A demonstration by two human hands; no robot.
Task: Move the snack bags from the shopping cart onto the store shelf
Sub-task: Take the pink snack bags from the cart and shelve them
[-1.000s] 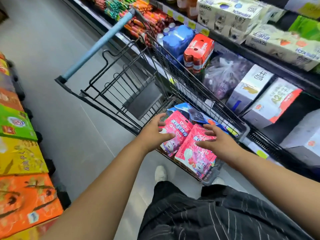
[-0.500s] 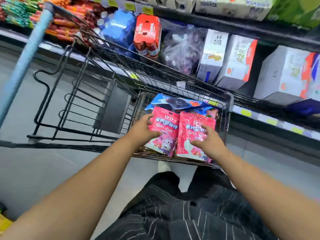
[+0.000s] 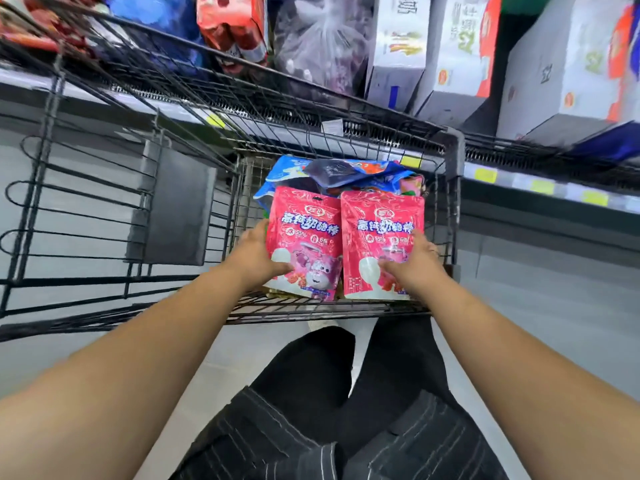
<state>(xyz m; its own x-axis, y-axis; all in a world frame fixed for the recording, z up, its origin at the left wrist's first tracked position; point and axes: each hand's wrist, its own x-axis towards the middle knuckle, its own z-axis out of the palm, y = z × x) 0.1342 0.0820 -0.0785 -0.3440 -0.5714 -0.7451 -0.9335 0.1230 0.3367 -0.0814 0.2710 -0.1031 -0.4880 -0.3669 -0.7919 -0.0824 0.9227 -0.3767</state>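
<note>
Two pink snack bags stand side by side at the near end of the black wire shopping cart (image 3: 453,188). My left hand (image 3: 258,256) grips the left pink bag (image 3: 304,233) at its lower left edge. My right hand (image 3: 412,263) grips the right pink bag (image 3: 381,223) over its lower right part. Behind them lie blue snack bags (image 3: 294,171) and a dark one (image 3: 332,171), partly hidden. The store shelf (image 3: 519,188) runs just beyond the cart, with yellow price tags on its edge.
White cartons (image 3: 554,67), a clear plastic bag of dark goods (image 3: 318,43) and red can packs (image 3: 232,22) fill the shelf behind the cart. The cart's folded child seat panel (image 3: 176,206) is on the left. Grey floor lies below, with my dark trousers in front.
My view has swung towards the shelf and closer to the cart. Both hands have closed on the pink bags and tilted them up from lying flat to nearly upright.
</note>
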